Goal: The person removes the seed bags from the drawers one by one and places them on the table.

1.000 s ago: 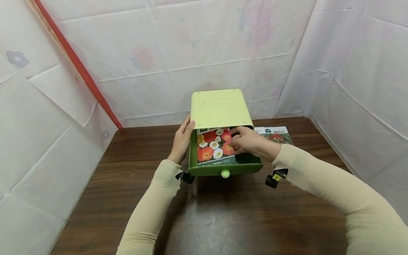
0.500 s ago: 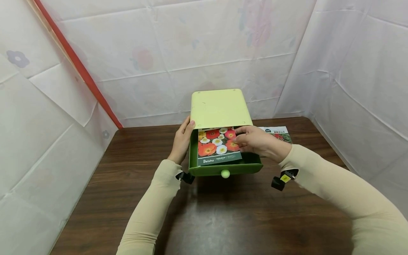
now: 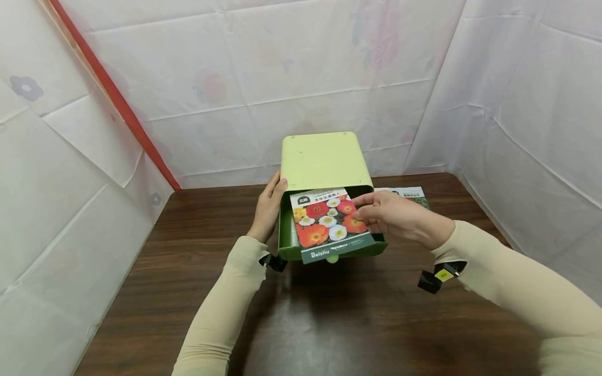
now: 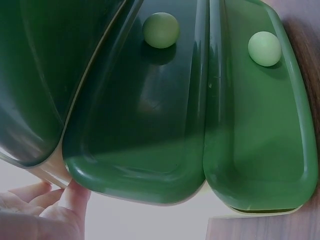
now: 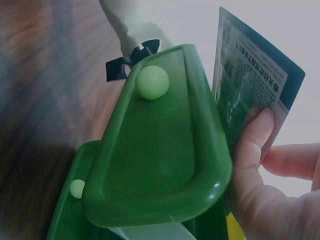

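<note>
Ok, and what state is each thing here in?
Top drawer: pulled open
Middle drawer: shut
Bottom drawer: looks shut
Cabinet: upright
Flower packet: tilted, pinched by right hand
Packet beyond that hand: flat on table, partly hidden
Left hand: against cabinet's side

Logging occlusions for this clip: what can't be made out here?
Head: back of the open drawer, hidden by the cabinet top and flower packet.
Head: near part of the printed packaging on the table, behind the right hand.
Left wrist: rest of the left hand, cut off at bottom left.
Right wrist: packet's fine print, too small and blurred.
</note>
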Demonstrator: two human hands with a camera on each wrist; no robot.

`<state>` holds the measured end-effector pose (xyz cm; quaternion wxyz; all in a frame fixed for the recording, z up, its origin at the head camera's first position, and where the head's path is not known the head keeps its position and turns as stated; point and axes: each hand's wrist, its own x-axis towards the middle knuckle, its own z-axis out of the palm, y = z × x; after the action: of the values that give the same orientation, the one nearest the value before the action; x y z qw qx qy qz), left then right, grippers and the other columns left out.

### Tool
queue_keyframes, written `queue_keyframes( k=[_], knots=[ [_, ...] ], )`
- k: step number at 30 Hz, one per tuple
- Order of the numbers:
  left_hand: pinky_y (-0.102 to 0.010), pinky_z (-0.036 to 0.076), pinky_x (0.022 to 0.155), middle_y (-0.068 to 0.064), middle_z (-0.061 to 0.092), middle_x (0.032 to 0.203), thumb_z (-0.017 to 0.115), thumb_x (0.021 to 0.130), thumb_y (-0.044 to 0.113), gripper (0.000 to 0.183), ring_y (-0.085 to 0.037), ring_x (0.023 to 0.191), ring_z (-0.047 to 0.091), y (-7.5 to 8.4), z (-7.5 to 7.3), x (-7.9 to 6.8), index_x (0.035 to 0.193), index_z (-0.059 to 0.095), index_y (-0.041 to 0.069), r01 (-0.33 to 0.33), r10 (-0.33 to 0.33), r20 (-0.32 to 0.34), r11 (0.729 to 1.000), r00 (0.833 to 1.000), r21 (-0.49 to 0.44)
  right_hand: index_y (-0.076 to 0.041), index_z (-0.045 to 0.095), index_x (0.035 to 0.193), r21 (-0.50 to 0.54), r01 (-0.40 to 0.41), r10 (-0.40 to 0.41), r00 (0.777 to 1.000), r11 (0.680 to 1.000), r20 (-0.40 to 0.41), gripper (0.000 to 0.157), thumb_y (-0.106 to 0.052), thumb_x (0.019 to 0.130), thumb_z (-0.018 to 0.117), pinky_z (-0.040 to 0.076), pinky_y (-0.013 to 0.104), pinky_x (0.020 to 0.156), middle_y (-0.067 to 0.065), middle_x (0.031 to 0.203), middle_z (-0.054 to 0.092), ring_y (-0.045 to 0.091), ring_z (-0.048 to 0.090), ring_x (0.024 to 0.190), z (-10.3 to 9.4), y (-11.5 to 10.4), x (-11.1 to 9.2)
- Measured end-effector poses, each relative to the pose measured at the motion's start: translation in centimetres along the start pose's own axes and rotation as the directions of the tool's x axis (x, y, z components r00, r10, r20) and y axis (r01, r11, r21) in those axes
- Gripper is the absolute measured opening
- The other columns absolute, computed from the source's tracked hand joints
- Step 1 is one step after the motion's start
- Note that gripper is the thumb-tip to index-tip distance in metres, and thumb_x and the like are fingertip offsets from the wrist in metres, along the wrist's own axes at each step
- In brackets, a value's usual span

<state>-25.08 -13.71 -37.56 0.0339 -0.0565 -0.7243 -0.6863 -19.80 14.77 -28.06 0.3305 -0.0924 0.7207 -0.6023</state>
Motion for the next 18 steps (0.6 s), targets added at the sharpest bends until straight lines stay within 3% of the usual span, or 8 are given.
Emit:
queue_keyframes(
  k=[6, 13, 18],
  knots=[
    [-0.041, 0.031, 0.118, 0.011, 0.026, 0.161, 0.049, 0.094, 0.065, 0.070, -0.012, 0.146, 0.028, 0.1, 0.0, -0.1, 0.154, 0.029, 0.036, 0.000, 0.000, -0.014, 1.000, 1.000, -0.005, 0.009, 0.039, 0.138, -0.003, 0.000, 0.000, 0.999, 1.000, 0.049, 0.046, -0.011, 0.100, 0.055, 0.059, 0.031, 0.085, 0.009, 0.116, 0.068, 0.014, 0.070, 0.097, 0.0, -0.2, -1.4],
    [-0.042, 0.028, 0.120, 0.011, 0.027, 0.160, 0.049, 0.094, 0.064, 0.075, -0.012, 0.148, 0.025, 0.1, -0.1, -0.1, 0.156, 0.027, 0.029, -0.010, 0.010, -0.014, 1.000, 1.000, -0.003, 0.006, 0.053, 0.124, -0.059, -0.020, 0.022, 0.999, 0.998, 0.036, 0.034, -0.015, 0.098, 0.060, 0.060, 0.029, 0.079, 0.004, 0.100, 0.074, 0.013, 0.072, 0.085, 0.1, 0.0, -1.9],
    [-0.042, 0.027, 0.120, 0.010, 0.027, 0.161, 0.049, 0.096, 0.061, 0.070, -0.012, 0.148, 0.025, 0.1, -0.1, -0.2, 0.155, 0.028, 0.030, -0.023, 0.023, -0.010, 1.000, 1.000, -0.004, 0.006, 0.057, 0.118, -0.014, 0.027, -0.026, 0.998, 1.000, 0.060, 0.029, -0.014, 0.098, 0.060, 0.060, 0.031, 0.080, 0.005, 0.100, 0.073, 0.014, 0.071, 0.088, -0.3, -0.1, -2.3]
  ],
)
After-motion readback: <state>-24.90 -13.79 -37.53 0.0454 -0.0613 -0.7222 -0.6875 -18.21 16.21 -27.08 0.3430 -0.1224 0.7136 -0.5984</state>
